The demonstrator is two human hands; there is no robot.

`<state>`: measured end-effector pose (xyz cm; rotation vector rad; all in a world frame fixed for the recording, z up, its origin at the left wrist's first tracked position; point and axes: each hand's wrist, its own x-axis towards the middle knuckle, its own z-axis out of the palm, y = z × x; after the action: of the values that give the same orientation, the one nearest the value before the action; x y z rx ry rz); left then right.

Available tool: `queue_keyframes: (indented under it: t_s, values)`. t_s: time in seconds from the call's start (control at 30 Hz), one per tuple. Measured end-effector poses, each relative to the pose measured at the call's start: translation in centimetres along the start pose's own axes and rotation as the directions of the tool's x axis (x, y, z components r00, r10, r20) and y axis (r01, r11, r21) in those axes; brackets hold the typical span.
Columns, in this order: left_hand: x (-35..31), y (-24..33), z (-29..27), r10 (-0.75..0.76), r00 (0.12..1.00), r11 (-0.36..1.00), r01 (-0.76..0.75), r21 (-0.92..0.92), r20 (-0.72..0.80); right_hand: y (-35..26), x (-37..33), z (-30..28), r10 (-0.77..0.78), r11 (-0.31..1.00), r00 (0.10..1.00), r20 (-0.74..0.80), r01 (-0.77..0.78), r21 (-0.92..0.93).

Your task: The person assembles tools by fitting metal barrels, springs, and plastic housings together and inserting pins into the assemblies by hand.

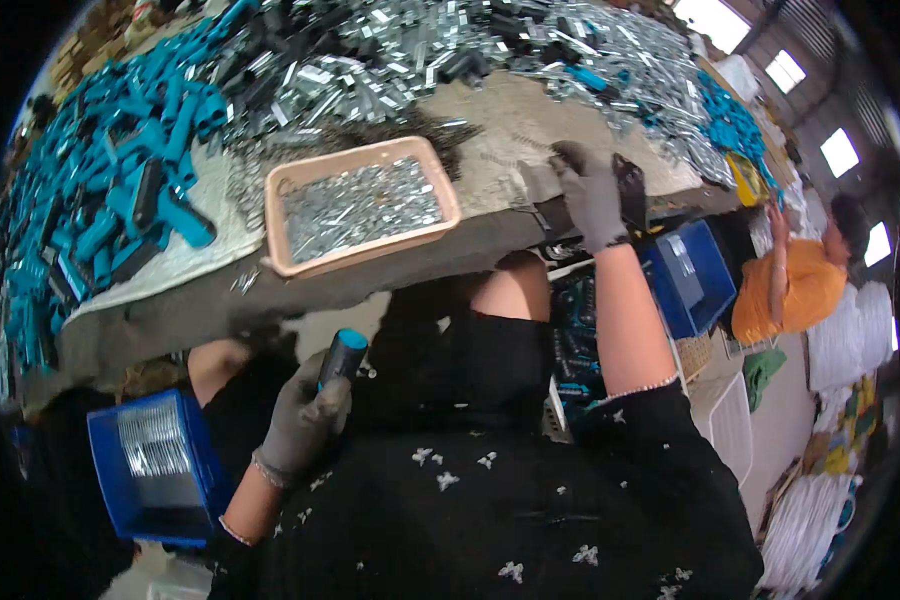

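My left hand (305,425), in a grey glove, is closed around a short black cylindrical handle with a teal end (342,355). It holds the handle tilted up above my lap, below the bench edge. My right hand (592,195), also gloved in grey, is at the bench's front edge with its fingers bent together. Whatever lies between those fingertips is hidden. Just left of it stands a small metal fixture (538,190), and thin springs (505,150) lie on the cloth nearby. A pink tray (360,256) of small metal pieces rests on the bench between my hands.
Teal and black handles (120,190) are heaped at the left. Shiny metal parts (390,60) cover the back of the bench. Blue bins stand below it, one left (100,470) and one right (720,265). Another person in an orange shirt (800,285) is at the far right.
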<state>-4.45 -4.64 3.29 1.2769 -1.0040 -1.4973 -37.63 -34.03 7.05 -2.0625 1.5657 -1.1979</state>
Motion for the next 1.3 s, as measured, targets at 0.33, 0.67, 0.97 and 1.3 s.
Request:
queue_keyframes:
  t_s: [0.33, 0.67, 0.97, 1.3]
  values:
    - [-2.5, 0.0, -3.9, 0.277, 0.960, 0.916, -0.271, 0.296, 0.022, -19.4, -10.9, 4.8, -0.667, 0.745, 0.431, 0.608, 0.414, 0.524]
    - [-7.7, -0.2, -8.0, 0.330, 0.841, 0.943, -0.274, 0.188, -0.430, -30.3, -8.7, 15.1, -0.566, 0.824, 0.512, 0.646, 0.365, 0.433]
    - [-9.2, -1.4, -9.8, 0.197, 0.732, 0.954, -0.297, -0.046, -0.652, -34.7, -2.7, 25.9, -0.460, 0.881, 0.695, 0.552, 0.436, 0.184]
    - [-10.1, -0.6, -8.6, 0.304, 0.788, 0.938, -0.150, 0.312, -0.536, -30.8, -7.3, 9.9, -0.370, 0.927, 0.416, 0.831, 0.103, 0.361]
